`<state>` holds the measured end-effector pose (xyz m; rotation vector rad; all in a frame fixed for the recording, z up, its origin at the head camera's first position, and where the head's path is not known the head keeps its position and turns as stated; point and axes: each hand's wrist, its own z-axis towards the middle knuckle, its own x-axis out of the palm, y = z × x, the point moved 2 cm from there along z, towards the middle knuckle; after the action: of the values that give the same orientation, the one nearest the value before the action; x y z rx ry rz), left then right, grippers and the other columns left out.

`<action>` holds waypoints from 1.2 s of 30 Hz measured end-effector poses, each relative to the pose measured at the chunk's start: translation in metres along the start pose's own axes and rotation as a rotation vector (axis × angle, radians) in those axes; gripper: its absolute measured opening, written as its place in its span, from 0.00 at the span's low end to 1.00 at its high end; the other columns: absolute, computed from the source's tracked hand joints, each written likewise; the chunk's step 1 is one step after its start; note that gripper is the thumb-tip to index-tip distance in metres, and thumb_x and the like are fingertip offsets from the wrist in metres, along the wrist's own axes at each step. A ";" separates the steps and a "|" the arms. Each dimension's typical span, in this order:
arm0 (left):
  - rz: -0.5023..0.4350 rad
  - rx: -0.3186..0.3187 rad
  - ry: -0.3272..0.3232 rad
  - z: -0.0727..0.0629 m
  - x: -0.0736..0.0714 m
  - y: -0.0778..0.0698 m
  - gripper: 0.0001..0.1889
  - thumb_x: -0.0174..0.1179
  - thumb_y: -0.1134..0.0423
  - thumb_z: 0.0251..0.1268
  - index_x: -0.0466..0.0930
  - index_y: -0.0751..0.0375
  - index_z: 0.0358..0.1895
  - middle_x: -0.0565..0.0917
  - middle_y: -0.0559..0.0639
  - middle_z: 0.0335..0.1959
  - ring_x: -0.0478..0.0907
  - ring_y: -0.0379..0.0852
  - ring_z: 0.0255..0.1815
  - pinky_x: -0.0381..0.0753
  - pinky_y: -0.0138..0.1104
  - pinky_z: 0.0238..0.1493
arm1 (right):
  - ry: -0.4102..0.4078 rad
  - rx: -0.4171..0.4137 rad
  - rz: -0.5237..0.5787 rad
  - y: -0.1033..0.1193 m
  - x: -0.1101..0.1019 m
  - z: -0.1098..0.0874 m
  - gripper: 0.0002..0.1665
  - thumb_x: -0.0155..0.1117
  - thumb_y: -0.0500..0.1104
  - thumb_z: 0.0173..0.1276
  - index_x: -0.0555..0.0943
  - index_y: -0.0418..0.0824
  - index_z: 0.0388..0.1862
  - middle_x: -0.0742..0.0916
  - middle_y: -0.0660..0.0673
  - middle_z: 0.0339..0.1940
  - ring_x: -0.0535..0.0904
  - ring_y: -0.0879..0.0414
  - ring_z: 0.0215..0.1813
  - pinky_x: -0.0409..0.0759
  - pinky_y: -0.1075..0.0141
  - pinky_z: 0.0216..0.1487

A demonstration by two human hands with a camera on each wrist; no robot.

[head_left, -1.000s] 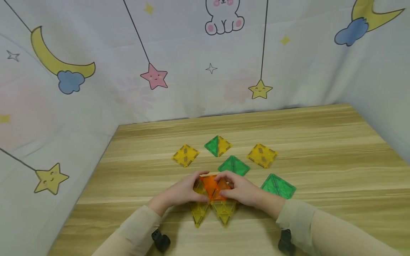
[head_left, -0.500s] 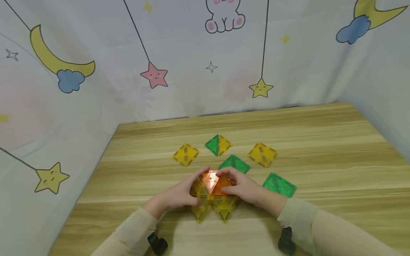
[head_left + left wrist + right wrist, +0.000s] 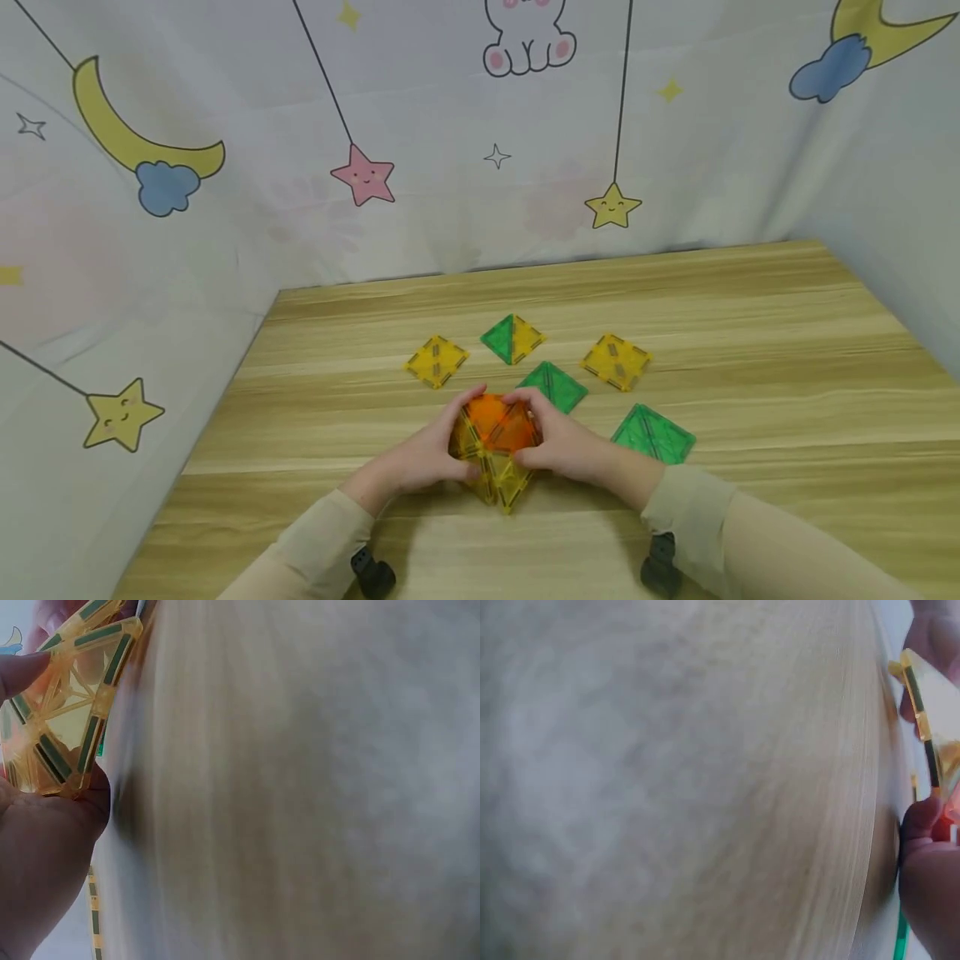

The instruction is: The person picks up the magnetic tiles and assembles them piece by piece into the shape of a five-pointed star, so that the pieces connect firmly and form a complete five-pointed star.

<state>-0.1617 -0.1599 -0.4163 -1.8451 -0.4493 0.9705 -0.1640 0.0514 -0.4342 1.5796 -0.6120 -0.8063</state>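
Grips a tile cluster (image 3: 497, 448) between two bare hands. Curls the left hand (image 3: 427, 454) round its left side, thumb across the near face, and the right hand (image 3: 566, 446) round its right side, thumb against the near face and fingertips at the far edge. Bends each hand into a half-open curve, fitted to the cluster's width. Joins orange triangles (image 3: 517, 429) on the cluster's upper part to yellow triangles (image 3: 507, 482) lower down, set at angles. Shows dark strips (image 3: 116, 660) along its yellow rims in the left wrist view. Cannot tell about contact between cluster and wooden table (image 3: 750, 350). Shows just beyond the cluster, toward its right, a green pair (image 3: 558, 390), partly hidden; farther beyond, a green-and-yellow pair (image 3: 523, 339); beyond and left of it, a yellow diamond (image 3: 450, 360); beyond and right, another yellow diamond (image 3: 630, 360); well to its right, a second green pair (image 3: 667, 437). Shows far beyond the cluster a printed cloth (image 3: 450, 108).
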 end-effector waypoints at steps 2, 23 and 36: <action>0.028 0.011 -0.006 0.000 0.000 0.002 0.54 0.67 0.64 0.47 0.41 0.47 0.75 0.59 0.51 0.67 0.63 0.48 0.61 0.56 0.48 0.62 | -0.001 -0.017 -0.128 0.000 0.000 -0.001 0.41 0.66 0.35 0.56 0.57 0.43 0.65 0.68 0.41 0.61 0.69 0.51 0.57 0.69 0.58 0.55; 0.451 0.094 -0.012 -0.002 0.001 0.006 0.38 0.68 0.44 0.51 0.68 0.52 0.66 0.64 0.51 0.64 0.57 0.53 0.62 0.62 0.51 0.58 | 0.025 -0.043 -0.667 0.003 0.001 -0.009 0.40 0.70 0.53 0.55 0.68 0.48 0.67 0.66 0.41 0.64 0.64 0.47 0.61 0.68 0.52 0.57; 0.490 0.115 0.043 0.001 0.004 0.002 0.37 0.67 0.42 0.50 0.70 0.51 0.65 0.66 0.45 0.63 0.57 0.48 0.57 0.63 0.46 0.55 | 0.062 -0.059 -0.728 0.007 0.000 -0.017 0.40 0.70 0.56 0.56 0.71 0.41 0.65 0.71 0.46 0.60 0.70 0.54 0.58 0.71 0.57 0.56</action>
<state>-0.1605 -0.1582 -0.4201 -1.9043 0.0956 1.2470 -0.1505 0.0610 -0.4260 1.7776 0.0591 -1.2840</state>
